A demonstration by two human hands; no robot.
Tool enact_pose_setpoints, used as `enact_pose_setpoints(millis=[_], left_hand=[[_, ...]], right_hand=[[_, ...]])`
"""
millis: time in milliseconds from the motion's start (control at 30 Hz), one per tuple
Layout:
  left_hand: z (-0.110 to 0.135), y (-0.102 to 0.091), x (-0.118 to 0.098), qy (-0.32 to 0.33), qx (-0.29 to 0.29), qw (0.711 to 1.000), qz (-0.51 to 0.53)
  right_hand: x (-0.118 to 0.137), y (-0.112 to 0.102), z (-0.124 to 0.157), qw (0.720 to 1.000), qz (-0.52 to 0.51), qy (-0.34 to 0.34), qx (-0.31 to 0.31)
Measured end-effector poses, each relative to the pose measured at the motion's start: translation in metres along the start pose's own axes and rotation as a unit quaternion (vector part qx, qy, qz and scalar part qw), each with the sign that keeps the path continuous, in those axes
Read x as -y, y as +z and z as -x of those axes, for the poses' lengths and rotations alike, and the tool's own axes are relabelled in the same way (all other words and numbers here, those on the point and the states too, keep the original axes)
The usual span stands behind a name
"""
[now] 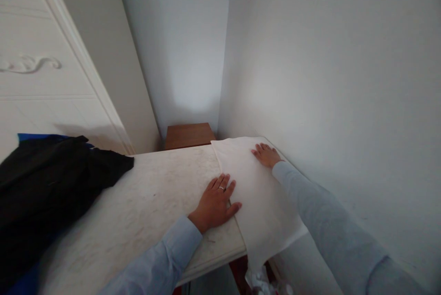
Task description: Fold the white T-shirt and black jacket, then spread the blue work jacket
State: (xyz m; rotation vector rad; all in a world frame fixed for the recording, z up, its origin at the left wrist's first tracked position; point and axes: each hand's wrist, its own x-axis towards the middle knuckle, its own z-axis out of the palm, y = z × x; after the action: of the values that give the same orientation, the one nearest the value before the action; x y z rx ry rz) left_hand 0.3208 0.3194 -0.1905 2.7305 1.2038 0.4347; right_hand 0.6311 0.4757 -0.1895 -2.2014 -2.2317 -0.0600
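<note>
Two light-blue sleeves [161, 260] stretched over one table [165, 184], where one white cloth [265, 207] lay beside the wall [327, 79], its long axis running from the far edge toward the camera, its near end hanging over. The left hand [214, 205] rested open at the cloth's left edge; the right hand [267, 155] lay open, flat upon it. One black garment [58, 180] lay left.
</note>
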Motion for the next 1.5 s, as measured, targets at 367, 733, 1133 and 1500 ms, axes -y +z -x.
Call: enact_pose_setpoints(millis=[367, 733, 1133, 1500], left_hand=[[0.004, 0.002, 0.001, 0.003, 0.004, 0.999, 0.046], [0.004, 0.000, 0.000, -0.007, 0.010, 0.997, 0.079], [-0.003, 0.000, 0.000, 0.004, -0.025, 0.999, 0.035], [-0.006, 0.004, 0.002, 0.004, -0.019, 1.000, -0.006]], right_hand=[[0.086, 0.006, -0.050, 0.992, -0.023, -0.121, -0.002], [0.090, -0.003, -0.070, 0.999, -0.009, -0.034, -0.008], [0.162, -0.019, 0.076, 0.972, -0.098, -0.199, -0.073], [-0.026, 0.018, 0.237, 0.983, -0.146, -0.042, -0.107]])
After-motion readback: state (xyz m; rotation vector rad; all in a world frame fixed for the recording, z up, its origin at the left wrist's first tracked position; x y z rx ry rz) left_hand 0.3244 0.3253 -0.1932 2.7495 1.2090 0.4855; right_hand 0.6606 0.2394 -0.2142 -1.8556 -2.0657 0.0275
